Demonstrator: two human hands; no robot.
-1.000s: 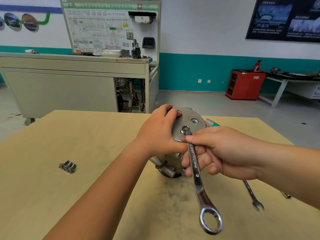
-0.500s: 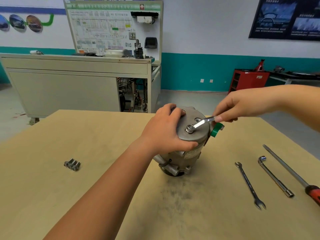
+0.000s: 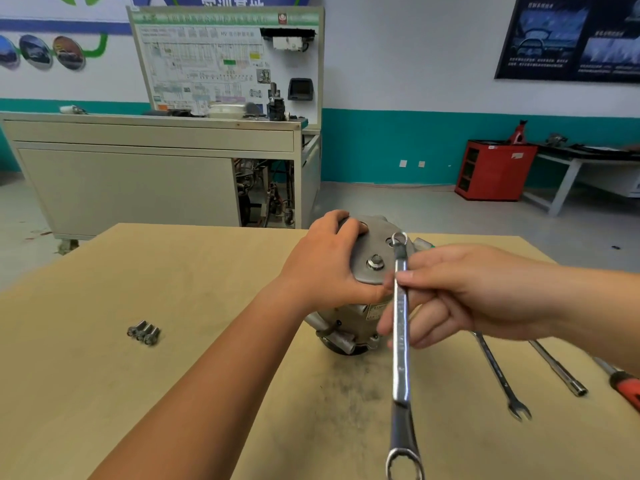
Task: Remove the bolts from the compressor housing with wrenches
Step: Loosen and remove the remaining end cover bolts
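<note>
Gripping a ring wrench (image 3: 401, 341) by the middle of its shank, thumb on top and fingers curled beneath, a person's right hand (image 3: 460, 296) holds the tool so its near ring juts toward the camera. Its far ring sits off the bolt (image 3: 375, 263), just right of and beyond it. The left hand (image 3: 325, 268) clasps the top of the compressor housing (image 3: 363, 251), which stands upright in the middle of the wooden table (image 3: 104, 375). Three loose bolts (image 3: 143, 332) lie together to the left, well apart from the housing. An open-end wrench (image 3: 498, 372), a socket wrench (image 3: 557, 368) and a red-handled tool (image 3: 627, 386) lie to the right. A training bench (image 3: 121, 174) and a red cabinet (image 3: 493, 171) stand beyond.
</note>
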